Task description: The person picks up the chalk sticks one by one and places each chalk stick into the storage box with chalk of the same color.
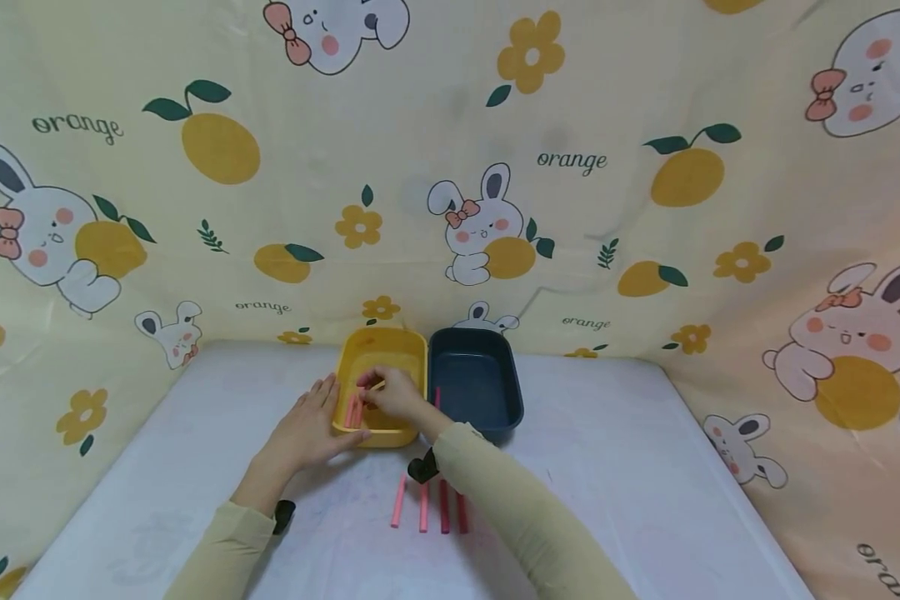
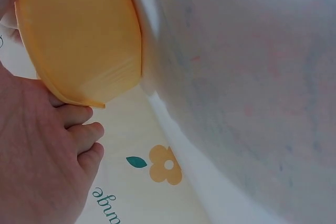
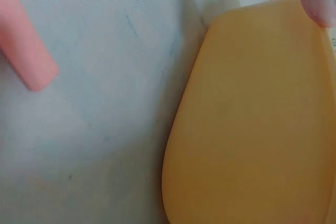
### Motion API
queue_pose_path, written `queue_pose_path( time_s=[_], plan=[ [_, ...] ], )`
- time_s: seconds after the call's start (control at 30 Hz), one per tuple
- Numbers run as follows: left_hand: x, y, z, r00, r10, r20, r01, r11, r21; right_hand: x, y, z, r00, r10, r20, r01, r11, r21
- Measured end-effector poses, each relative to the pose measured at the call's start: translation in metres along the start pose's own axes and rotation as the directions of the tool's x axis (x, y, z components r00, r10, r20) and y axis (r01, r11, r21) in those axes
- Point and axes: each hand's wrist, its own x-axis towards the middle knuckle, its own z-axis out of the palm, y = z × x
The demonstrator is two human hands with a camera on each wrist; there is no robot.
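Observation:
A yellow tub (image 1: 381, 340) stands at the far middle of the table. My left hand (image 1: 307, 425) holds its near left corner, thumb along the front rim and fingers bent over the left rim in the left wrist view. Inside the tub, my right hand (image 1: 396, 393) pinches the end of a pink stick (image 1: 363, 382); its fingertips partly hide it. Several light pink sticks (image 1: 353, 412) lie below those fingers, side by side in the tub. In the right wrist view, a pink stick (image 3: 29, 40) with a flat end lies on the table beside the yellow tub (image 3: 252, 114).
Against the yellow tub's right side stands a dark blue tub (image 1: 514, 392), with a deep pink stick (image 1: 438, 397) at its left edge. Several sticks, light to deep pink (image 1: 444, 508), lie in a row nearer me, partly under the right forearm. A patterned cloth (image 1: 570, 233) hangs behind the table.

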Motion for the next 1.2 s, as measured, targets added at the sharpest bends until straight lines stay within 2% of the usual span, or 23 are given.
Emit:
queue_pose_path(
  time_s=[0.33,0.47,0.67,0.87,1.2],
  plan=[
    [0.004,0.006,0.004,1.0,-0.001,0.012,0.001,1.0,-0.007,0.003,0.008,-0.005,0.998,0.007,-0.056,-0.009,0.999,-0.033],
    [0.004,0.007,0.003,1.0,-0.01,0.017,0.01,1.0,-0.008,0.006,0.01,-0.006,0.998,0.004,-0.067,-0.01,0.997,-0.082],
    [0.002,0.007,0.001,1.0,-0.006,0.011,0.006,1.0,-0.01,0.014,0.011,-0.003,0.997,0.021,-0.08,-0.038,0.975,-0.217],
    [0.001,0.006,0.002,1.0,-0.016,0.025,0.016,1.0,0.0,0.017,0.011,-0.001,0.996,0.056,-0.074,-0.072,0.967,-0.245],
    [0.0,0.002,0.002,1.0,-0.001,-0.005,0.001,1.0,0.008,0.023,0.016,0.004,0.998,0.022,-0.054,-0.038,0.949,-0.313]
  ],
)
